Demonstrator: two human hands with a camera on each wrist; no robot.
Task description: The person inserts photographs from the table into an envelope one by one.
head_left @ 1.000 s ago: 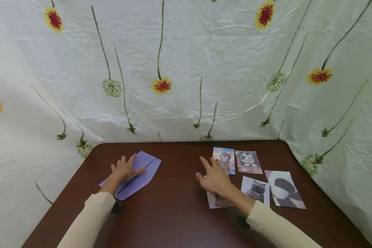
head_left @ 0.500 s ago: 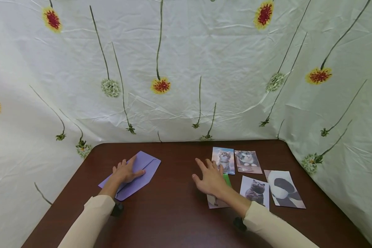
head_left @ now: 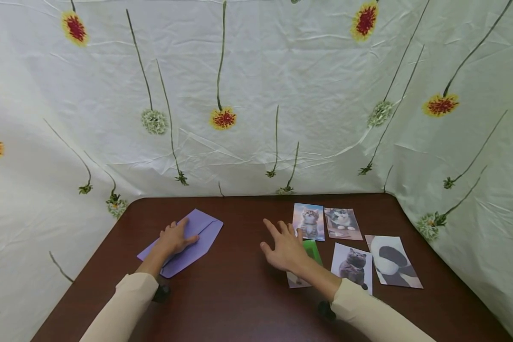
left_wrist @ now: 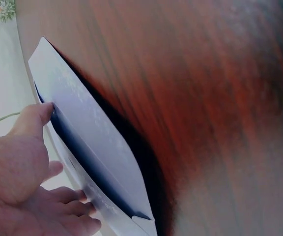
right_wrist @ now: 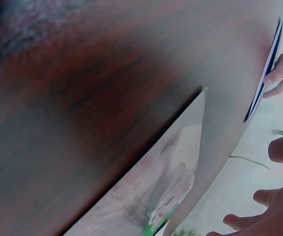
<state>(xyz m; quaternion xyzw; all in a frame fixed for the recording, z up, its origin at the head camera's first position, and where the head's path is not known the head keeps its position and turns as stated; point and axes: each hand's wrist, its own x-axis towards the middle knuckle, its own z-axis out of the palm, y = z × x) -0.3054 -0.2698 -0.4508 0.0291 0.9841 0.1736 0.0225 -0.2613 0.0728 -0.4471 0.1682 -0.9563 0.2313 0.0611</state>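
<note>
The right hand, fingers spread and holding nothing, is above a rectangular green-topped paper picture. The left hand, fingers loosely spread, rests on a purple paper envelope, at left on the dark brown surface. Behind is a white flowered cloth.

Five picture cards — one purple envelope, one brown table — two grips, two pale sleeves.
</note>
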